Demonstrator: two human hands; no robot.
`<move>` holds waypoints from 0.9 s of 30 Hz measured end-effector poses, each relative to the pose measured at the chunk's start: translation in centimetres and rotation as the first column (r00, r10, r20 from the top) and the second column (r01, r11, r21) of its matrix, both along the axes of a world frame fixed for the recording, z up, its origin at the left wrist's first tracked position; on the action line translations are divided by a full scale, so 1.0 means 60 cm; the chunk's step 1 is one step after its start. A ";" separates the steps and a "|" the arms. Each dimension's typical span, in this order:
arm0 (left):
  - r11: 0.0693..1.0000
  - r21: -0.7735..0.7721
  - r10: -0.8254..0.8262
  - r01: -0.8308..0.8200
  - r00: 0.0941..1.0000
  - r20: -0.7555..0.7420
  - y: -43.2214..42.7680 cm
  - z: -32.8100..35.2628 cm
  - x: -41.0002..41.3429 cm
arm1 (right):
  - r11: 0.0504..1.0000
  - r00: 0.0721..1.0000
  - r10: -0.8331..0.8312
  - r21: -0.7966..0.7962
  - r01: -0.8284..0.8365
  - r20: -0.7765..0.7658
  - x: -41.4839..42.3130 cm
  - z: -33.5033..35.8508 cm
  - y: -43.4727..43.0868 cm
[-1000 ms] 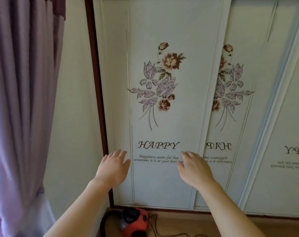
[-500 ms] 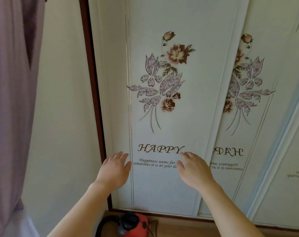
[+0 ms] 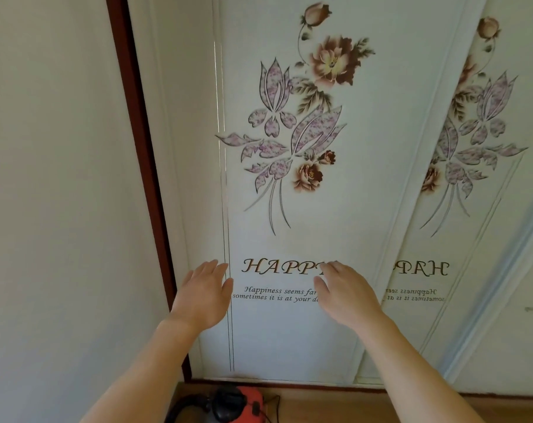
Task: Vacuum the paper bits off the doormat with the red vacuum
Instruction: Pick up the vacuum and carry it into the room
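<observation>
We are looking straight at a big pale door panel [image 3: 289, 337], printed with a spray of flowers [image 3: 304, 132] and the word HAPPY [image 3: 277, 267] above 2 lines of small script. On our left is the plain cream wall [image 3: 60, 178], and on our right a 2nd panel [image 3: 478, 325] carries the same print with its letters reversed. A dark red frame [image 3: 143, 178] runs down between wall and door. Down low there is a strip of wooden floor [image 3: 365, 406]. Both bare arms reach up toward the door. The left hand [image 3: 202, 296] is spread by the door's left edge, and the right hand [image 3: 347, 296] covers the end of HAPPY. Fingers on both are straight and relaxed, gripping nothing. We cannot tell whether the palms actually touch the door. At the bottom edge, on the floor at the foot of the door and between our 2 forearms, sits the red vacuum [image 3: 250, 399], partly cut off by the frame. Its black hose [image 3: 179, 410] curls off to the left, and a thin dark cord [image 3: 275, 406] trails on the right.
</observation>
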State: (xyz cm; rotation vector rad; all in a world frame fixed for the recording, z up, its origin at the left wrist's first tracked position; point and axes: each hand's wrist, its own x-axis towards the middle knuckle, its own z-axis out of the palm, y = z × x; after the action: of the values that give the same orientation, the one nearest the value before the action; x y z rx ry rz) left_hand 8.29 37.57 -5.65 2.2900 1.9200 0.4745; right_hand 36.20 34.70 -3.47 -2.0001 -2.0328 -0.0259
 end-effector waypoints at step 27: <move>0.771 -0.183 0.620 -0.610 0.785 -0.003 0.137 -0.036 0.144 | 0.844 0.860 0.510 -0.192 -0.501 -0.001 0.102 -0.035 0.409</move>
State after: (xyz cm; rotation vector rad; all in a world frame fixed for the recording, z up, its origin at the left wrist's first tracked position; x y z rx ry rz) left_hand 16.90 45.78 -7.82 1.4715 2.5450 0.3946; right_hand 42.29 59.23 -5.59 -1.4954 -2.6179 0.2358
